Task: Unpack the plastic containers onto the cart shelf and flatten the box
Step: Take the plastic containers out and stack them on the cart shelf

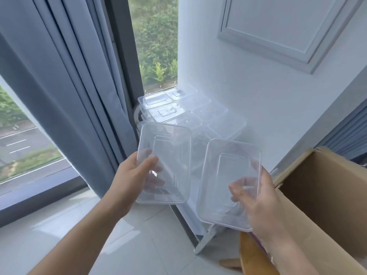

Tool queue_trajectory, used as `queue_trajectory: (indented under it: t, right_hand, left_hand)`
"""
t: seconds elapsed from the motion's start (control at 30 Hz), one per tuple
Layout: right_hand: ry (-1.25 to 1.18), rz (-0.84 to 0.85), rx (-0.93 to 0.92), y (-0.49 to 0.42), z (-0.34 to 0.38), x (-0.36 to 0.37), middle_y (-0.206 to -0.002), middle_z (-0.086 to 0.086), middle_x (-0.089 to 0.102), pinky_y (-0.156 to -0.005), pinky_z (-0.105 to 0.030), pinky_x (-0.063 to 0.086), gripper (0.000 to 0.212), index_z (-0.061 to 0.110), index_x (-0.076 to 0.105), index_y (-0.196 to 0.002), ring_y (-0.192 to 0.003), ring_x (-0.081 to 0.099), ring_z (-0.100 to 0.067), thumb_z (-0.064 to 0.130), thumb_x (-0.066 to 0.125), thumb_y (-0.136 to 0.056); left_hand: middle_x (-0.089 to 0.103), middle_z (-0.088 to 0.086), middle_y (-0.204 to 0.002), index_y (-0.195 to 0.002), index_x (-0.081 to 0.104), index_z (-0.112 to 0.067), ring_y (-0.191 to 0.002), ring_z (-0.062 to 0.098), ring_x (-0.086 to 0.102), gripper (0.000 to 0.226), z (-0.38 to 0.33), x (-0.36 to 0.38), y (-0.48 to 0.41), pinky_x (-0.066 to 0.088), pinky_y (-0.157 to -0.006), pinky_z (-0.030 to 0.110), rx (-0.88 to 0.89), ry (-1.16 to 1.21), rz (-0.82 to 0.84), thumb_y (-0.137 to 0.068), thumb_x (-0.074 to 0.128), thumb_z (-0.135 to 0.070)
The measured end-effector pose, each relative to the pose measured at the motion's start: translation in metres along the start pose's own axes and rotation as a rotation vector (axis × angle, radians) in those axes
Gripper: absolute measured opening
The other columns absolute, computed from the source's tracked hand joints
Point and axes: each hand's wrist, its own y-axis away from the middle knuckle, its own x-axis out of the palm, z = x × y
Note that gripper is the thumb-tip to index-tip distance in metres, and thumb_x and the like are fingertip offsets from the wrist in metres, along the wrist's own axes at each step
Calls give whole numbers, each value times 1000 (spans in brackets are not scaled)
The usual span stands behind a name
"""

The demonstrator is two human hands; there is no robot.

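Pale glossy floor tiles (79, 225) lie under you, and the open brown corrugated cardboard box (317, 195) stands at your right elbow, flaps up, not yet flattened. Your left hand (137, 173) grips one clear rectangular plastic container (168, 147) by its near end, thumb on the front face and fingers showing through the wall. Your right hand (256, 197) is curled round the lower edge of a second clear plastic container (232, 155).

Both tubs look thin and stiff, with rounded corners and a raised rectangular panel in the base. You hold them apart in the air, just short of the cart. You are mid-unpacking, I judge. Next, these two need setting on the white cart shelf (205, 240), whose slim frame shows below the right-hand tub. Stacked clear containers (164, 111) crowd that shelf, so you will probably need to stack on top of them. The smooth plastic may slide, so lower each one squarely. Beyond hang pleated blue-grey curtains (69, 86) beside a tall window (156, 46).
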Motion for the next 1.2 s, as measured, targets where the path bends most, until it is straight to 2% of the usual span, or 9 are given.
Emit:
queue_trajectory:
  t: [0.1,0.27,0.37,0.6,0.7,0.83,0.97,1.1,1.2]
  right_hand:
    - [-1,-8,20,-10,-2,2,-93,8,65,-75,-25,44,64,50,31,-131,-75,68,-7,35,71,-84]
    - [14,-54,73,-40,-7,13,-95,5,65,-73,-25,43,63,53,31,-127,-73,68,-8,34,72,-83]
    - [36,-86,117,-61,-10,28,-95,9,65,-72,-24,43,65,51,31,-132,-76,68,-7,38,71,-82]
    - [36,-283,195,-106,-11,77,-95,10,63,-74,-25,43,56,55,35,-131,-76,68,-6,31,66,-91]
    - [3,-345,267,-117,-17,93,-93,12,62,-83,-33,44,63,41,31,-148,-77,67,-6,25,61,-95]
    - [-62,-486,328,-121,-30,96,-91,9,63,-83,-37,45,46,53,46,-130,-79,66,-10,33,60,-91]
    - [-96,-609,385,-121,-42,83,-87,3,65,-73,-30,47,28,39,56,-117,-78,65,-11,20,58,-97]
    - [-101,-695,457,-127,-68,67,-91,-8,65,-60,-11,43,13,20,56,-108,-66,60,4,13,56,-97]
    - [-163,-743,485,-140,-94,60,-97,3,66,-59,-12,47,21,23,56,-113,-77,63,3,12,56,-95]
  left_hand:
    - [70,9,-89,-115,65,-20,-69,31,73,19,-1,8,-14,55,-53,30,-18,-15,16,-98,56,-21]
    - [73,10,-94,-127,61,-17,-75,34,74,43,1,14,-61,58,-79,59,-41,-43,92,-88,65,-34]
    - [73,3,-89,-129,59,-14,-75,34,73,41,3,14,-101,55,-79,65,-48,-41,136,-92,64,-31]
    - [74,1,-92,-134,53,-20,-75,27,74,38,-13,12,-205,51,-65,37,-39,-154,365,-97,58,-29]
    - [73,2,-95,-133,53,-21,-74,26,74,37,-23,20,-236,51,-66,36,-47,-191,451,-97,57,-29]
    - [73,3,-93,-134,53,-20,-74,27,74,42,-28,42,-263,52,-67,38,-75,-224,564,-95,62,-30]
    - [73,5,-93,-135,53,-19,-74,28,74,52,-28,82,-280,52,-65,37,-93,-267,677,-87,66,-34]
    - [73,8,-95,-135,52,-19,-73,29,74,55,-26,125,-294,52,-65,37,-81,-294,736,-84,67,-35]
    - [73,7,-93,-134,52,-19,-72,30,74,59,-26,154,-306,51,-64,37,-61,-318,748,-79,64,-37]
